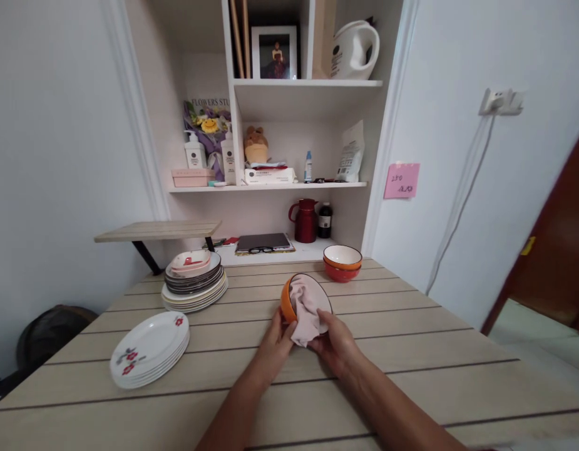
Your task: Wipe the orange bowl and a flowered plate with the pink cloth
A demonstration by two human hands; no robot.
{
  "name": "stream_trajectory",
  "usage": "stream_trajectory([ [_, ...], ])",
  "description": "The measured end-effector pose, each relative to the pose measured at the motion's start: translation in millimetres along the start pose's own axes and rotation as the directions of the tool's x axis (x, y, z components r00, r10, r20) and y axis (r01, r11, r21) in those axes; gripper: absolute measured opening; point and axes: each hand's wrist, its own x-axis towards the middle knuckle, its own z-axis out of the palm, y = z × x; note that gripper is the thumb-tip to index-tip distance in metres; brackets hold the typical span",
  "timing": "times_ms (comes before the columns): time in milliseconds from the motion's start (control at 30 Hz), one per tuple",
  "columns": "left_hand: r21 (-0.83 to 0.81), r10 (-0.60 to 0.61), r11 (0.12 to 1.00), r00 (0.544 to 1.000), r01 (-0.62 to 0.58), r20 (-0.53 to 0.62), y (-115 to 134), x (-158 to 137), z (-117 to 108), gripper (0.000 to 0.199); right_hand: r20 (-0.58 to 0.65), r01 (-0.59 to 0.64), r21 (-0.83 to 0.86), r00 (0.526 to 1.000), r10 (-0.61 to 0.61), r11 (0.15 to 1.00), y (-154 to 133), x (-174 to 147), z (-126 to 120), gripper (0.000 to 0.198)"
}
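Note:
An orange bowl (287, 304) with a white inside and dark rim is tilted above the table, its opening turned to the right. A pale pink cloth (306, 313) lies bunched inside it and hangs over the near rim. My left hand (276, 341) grips the bowl's left side, its thumb by the cloth's lower edge. On the right side, my right hand (337, 341) is closed around the rim, thumb on the inside against the cloth. Fingers under the bowl are partly hidden. Beyond it stand two stacked bowls, an orange bowl (342, 265) over a red bowl (342, 274).
White flowered plates (151, 344) are stacked at the left of the wooden table (214, 388). Behind them rises a taller stack of plates (195, 294) topped with small dishes (190, 262). A small raised shelf (158, 230), red jug (305, 220) and laptop-like dark slab (263, 242) stand farther back.

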Motion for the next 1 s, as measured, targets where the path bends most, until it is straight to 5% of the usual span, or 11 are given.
stream_trajectory([
  [467,-0.089,0.059,0.994,0.995,-0.067,-0.086,0,-1,-4,0.1,0.016,0.021,-0.185,1.0,-0.018,0.982,-1,-17,19,0.02],
  [767,-0.053,0.053,0.997,0.996,-0.057,-0.069,10,-4,-4,0.101,-0.029,0.054,-0.254,0.998,-0.064,0.966,0,-17,19,0.04],
  [1000,-0.239,-0.003,0.971,0.998,-0.013,-0.065,10,-7,-3,0.094,-0.026,0.117,-0.31,0.991,-0.132,0.943,5,-13,18,0.042],
])
